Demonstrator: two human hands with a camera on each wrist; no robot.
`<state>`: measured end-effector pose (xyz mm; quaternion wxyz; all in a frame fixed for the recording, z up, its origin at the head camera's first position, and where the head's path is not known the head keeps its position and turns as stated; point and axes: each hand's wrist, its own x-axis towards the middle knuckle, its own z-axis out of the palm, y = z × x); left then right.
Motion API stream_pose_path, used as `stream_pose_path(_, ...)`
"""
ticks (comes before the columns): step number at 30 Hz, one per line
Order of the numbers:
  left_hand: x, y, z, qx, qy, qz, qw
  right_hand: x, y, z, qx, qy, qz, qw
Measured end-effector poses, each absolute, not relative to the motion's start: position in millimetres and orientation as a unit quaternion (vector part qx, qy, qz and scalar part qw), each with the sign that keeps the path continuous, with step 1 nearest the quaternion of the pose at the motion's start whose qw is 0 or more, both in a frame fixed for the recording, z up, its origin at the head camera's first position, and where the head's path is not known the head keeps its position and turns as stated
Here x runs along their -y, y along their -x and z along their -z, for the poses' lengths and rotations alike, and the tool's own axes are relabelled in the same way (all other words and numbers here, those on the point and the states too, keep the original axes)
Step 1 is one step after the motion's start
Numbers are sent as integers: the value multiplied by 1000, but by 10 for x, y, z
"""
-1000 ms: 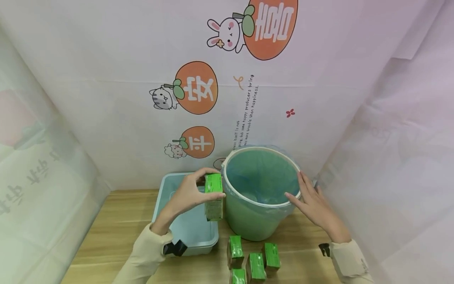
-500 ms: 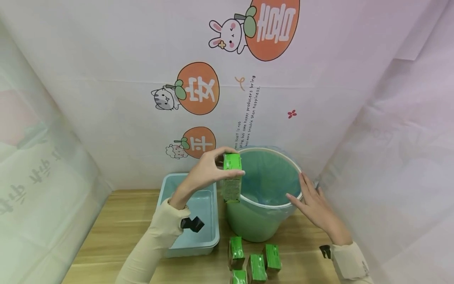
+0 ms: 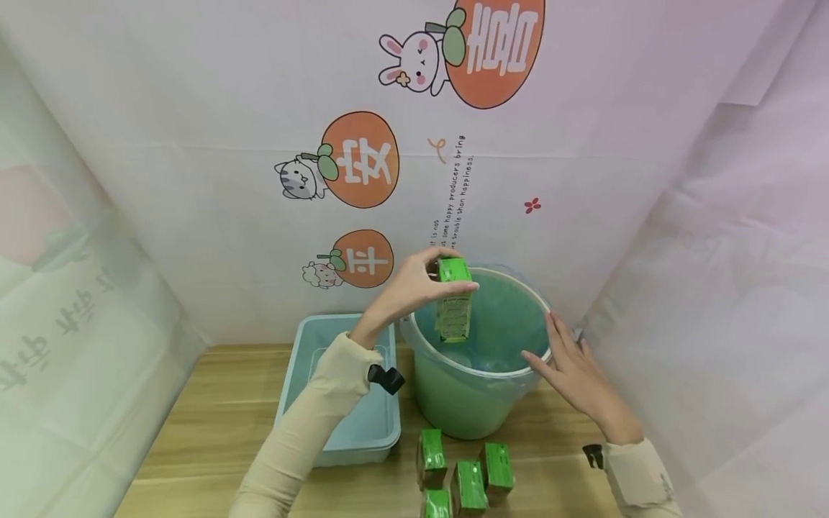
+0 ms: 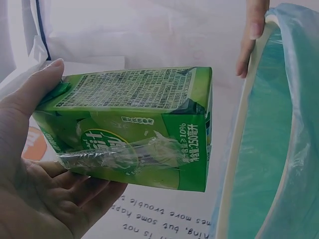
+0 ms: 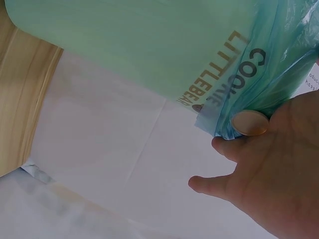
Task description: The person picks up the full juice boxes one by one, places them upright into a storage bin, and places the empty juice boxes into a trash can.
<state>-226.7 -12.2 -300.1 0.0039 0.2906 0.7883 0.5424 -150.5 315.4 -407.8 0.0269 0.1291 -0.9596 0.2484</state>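
Observation:
My left hand (image 3: 414,286) holds a green juice carton (image 3: 455,309) by its upper end, thumb on one side and fingers on the other. The carton hangs upright over the left part of the mouth of a pale green trash bin (image 3: 453,410). In the left wrist view, clear plastic film clings to the carton (image 4: 129,129), which is marked 250 ml. A thin blue bag (image 3: 501,316) lines the bin under a white rim ring. My right hand (image 3: 573,370) rests on the bin's right rim, fingers extended. In the right wrist view, fingers of this hand (image 5: 284,159) spread beside the bag's edge.
A light blue plastic basin (image 3: 352,414) stands left of the bin, partly behind my left forearm. Several green cartons (image 3: 468,488) stand on the wooden table (image 3: 194,424) in front of the bin. White printed cloth (image 3: 227,237) walls the back and both sides.
My left hand has carried the juice carton up and right, from above the basin's right edge to over the bin's mouth. My right hand has stayed on the rim.

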Motion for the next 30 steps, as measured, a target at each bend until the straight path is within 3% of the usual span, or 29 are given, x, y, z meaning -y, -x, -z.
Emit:
stream_pose_path(15,-34,2447,3033,-778,-296,-554,-19,-3106,1511,4062,958,-133,-252,32)
stream_pose_path(30,10,2415,3050,-760,-302,-575,-21,-3113,1484,4052,957,-129,-258,34)
